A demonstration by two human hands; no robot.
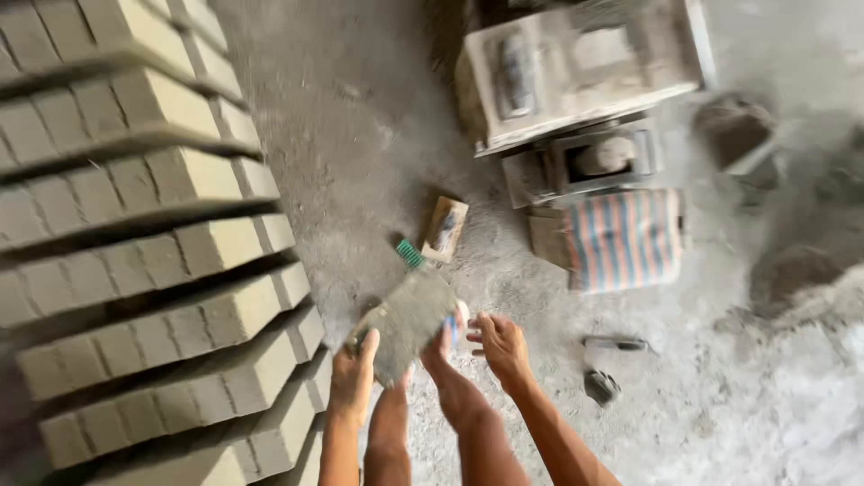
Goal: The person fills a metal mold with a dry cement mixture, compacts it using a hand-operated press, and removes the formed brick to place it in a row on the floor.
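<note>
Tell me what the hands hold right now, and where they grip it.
Left hand grips the dusty plastic bottle at its base; right hand is open beside it, holding nothing.

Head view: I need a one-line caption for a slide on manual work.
Left hand grips a dusty grey bottle with a green cap; right hand open beside it, stacked blocks at left.

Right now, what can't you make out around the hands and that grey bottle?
- Head view, grey bottle: mud-coated and motion-blurred; contents unreadable.
- Left hand: fingers lie behind the bottle, so the grip is unclear.
- Right hand: blurred; contact with the bottle uncertain.
- A third forearm: cut off by the bottom edge; whose it is is unclear.
- Stacked blocks: cut off by the left edge.
- Machine: blurred, cut off at the top.
</note>
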